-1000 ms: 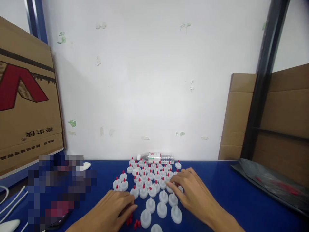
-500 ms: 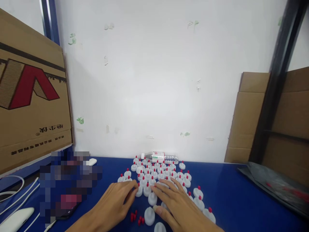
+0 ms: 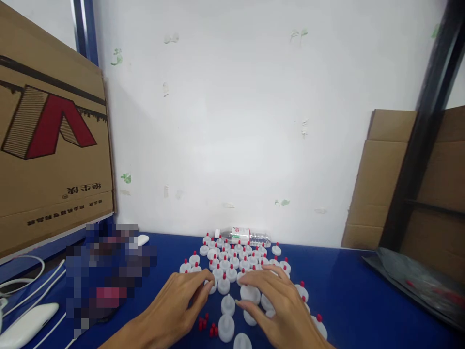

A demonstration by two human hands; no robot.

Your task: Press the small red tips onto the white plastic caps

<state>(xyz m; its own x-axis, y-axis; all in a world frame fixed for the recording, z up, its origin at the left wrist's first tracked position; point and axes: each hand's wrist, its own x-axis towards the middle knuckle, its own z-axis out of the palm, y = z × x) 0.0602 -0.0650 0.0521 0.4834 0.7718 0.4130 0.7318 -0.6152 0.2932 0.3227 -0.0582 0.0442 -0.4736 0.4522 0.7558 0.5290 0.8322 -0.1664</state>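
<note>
My right hand [image 3: 281, 303] curls its thumb and fingers around a white round cap [image 3: 250, 294], which looks raised off the table. Other white caps lie beneath and beside that hand, partly hidden by it. My left hand [image 3: 178, 298] is closed in a pinch next to a white cap [image 3: 210, 287] at the near left of the group; what its fingertips hold, if anything, I cannot make out. Between my hands lie white caps without red tips [image 3: 226, 328] and several small red tips [image 3: 213, 330]. Farther back stand many white caps with red tips [image 3: 224, 264].
A clear plastic bottle [image 3: 241, 236] lies on its side against the wall. Cables and a white device [image 3: 31, 325] are at the left, below a large cardboard box [image 3: 54, 169]. A grey plastic bag [image 3: 410, 276] lies at the right on the blue table [image 3: 341, 291].
My right hand has gone from spread fingers to a curled grip around a white cap. The left hand has hardly moved. The whole view has shifted slightly.
</note>
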